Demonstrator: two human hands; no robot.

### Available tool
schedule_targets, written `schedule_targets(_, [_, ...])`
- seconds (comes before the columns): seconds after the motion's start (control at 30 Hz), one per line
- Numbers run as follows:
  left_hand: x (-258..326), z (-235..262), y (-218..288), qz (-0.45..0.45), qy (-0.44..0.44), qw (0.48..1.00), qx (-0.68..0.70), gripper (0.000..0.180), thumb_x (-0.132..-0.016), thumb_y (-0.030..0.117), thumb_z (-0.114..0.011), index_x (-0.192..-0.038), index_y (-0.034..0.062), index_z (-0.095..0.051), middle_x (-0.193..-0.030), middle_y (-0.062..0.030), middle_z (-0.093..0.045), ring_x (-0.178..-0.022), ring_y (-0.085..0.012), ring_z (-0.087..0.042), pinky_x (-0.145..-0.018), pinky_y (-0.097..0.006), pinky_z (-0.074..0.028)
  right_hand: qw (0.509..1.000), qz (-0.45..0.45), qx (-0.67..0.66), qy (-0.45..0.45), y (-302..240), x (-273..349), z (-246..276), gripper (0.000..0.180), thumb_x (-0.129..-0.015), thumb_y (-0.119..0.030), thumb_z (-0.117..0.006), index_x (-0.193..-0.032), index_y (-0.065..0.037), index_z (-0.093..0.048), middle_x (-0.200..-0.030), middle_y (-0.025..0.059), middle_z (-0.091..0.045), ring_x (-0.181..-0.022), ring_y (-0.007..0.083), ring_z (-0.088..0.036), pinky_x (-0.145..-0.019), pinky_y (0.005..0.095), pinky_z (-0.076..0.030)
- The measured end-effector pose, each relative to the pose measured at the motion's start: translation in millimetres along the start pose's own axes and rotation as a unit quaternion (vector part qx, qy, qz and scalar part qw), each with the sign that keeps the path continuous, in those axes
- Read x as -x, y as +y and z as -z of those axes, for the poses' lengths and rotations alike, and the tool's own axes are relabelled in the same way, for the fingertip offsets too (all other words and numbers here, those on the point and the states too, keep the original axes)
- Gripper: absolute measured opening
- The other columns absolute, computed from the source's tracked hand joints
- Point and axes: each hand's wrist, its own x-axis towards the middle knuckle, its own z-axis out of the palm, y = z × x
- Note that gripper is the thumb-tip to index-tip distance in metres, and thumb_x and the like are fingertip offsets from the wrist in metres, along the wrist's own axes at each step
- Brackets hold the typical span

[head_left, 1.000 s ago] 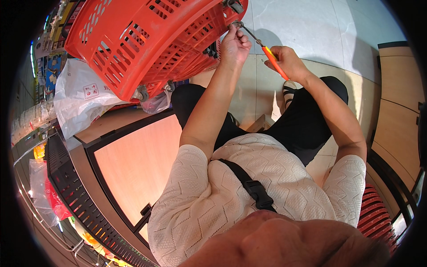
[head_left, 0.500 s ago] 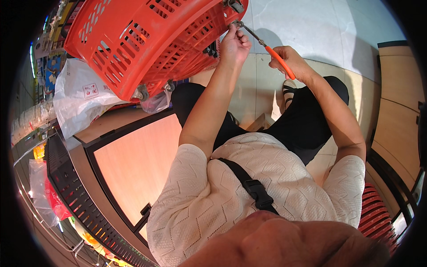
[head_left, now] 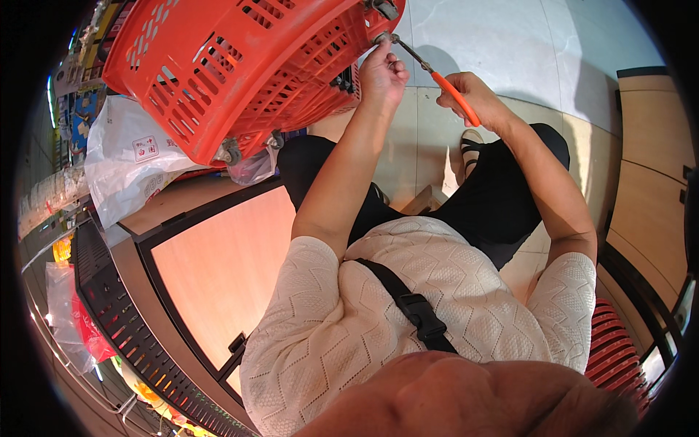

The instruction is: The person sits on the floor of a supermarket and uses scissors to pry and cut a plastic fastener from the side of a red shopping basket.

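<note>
A red plastic rolling basket (head_left: 251, 76) lies tipped at the upper left, its slotted wall and small wheels facing me. My left hand (head_left: 382, 76) is raised at its right edge, the thumb and forefinger pinching a small grey metal-and-rubber caster (head_left: 383, 38). Orange-handled pliers (head_left: 457, 96) are gripped in my right hand (head_left: 477, 102). Their dark slender jaws reach up and left to that caster, beside my left fingertips. Whether the jaws clamp it is too small to tell. Another caster (head_left: 381, 9) shows just above, at the basket's corner.
A white plastic bag (head_left: 127, 164) hangs beside the basket at left, above a wood-panelled cabinet door (head_left: 226, 269). Wooden cabinets (head_left: 652, 175) stand at right, with a red slatted seat (head_left: 615, 346) below them. Pale floor tiles (head_left: 495, 44) lie beyond my knees.
</note>
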Motion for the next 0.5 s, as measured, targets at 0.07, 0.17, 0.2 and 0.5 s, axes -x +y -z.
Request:
schedule_targets(0.07, [5,-4,-4,-0.027,0.036,0.999,-0.028,0.012,-0.088,0.017,-0.063,-0.089,0.0097,-0.054,-0.067,0.0014,-0.044,-0.053,-0.0121,-0.044,-0.045,-0.026,-0.033,1.0,0.014,0.007,0.004,4,-1,0,0.021,-0.077,-0.019,-0.065,-0.072,-0.001,-0.055,-0.058,0.0008,-0.046,-0.046,0.01,-0.044,-0.042,0.0258,-0.038])
schedule_targets(0.17, [7,-5,-9,-0.096,0.077,0.99,-0.062,0.007,-0.086,0.008,-0.061,-0.086,0.0062,-0.055,-0.068,0.0,-0.047,-0.049,-0.0118,-0.045,-0.041,-0.026,-0.034,1.0,0.013,0.022,0.003,0,1,0,0.023,-0.078,-0.02,-0.066,-0.072,-0.001,-0.055,-0.058,0.001,-0.045,-0.046,0.0098,-0.043,-0.042,0.0257,-0.038])
schedule_targets(0.2, [7,-3,-11,-0.133,0.079,0.984,-0.085,0.006,-0.086,0.007,-0.061,-0.086,0.0045,-0.055,-0.069,-0.0008,-0.049,-0.048,-0.0116,-0.045,-0.04,-0.026,-0.034,1.0,0.016,0.022,-0.002,-1,2,0,0.021,-0.079,-0.018,-0.067,-0.076,-0.001,-0.056,-0.057,-0.0005,-0.045,-0.046,0.0082,-0.042,-0.041,0.0242,-0.037])
schedule_targets(0.5, [9,-13,-15,-0.241,0.095,0.952,-0.164,0.009,-0.08,-0.001,-0.065,-0.087,-0.0044,-0.06,-0.071,-0.0046,-0.058,-0.046,-0.0122,-0.052,-0.04,-0.025,-0.041,1.0,0.017,-0.003,0.005,1,0,1,0.023,-0.079,-0.019,-0.068,-0.078,0.001,-0.058,-0.06,0.0007,-0.047,-0.049,0.0095,-0.044,-0.041,0.0259,-0.037])
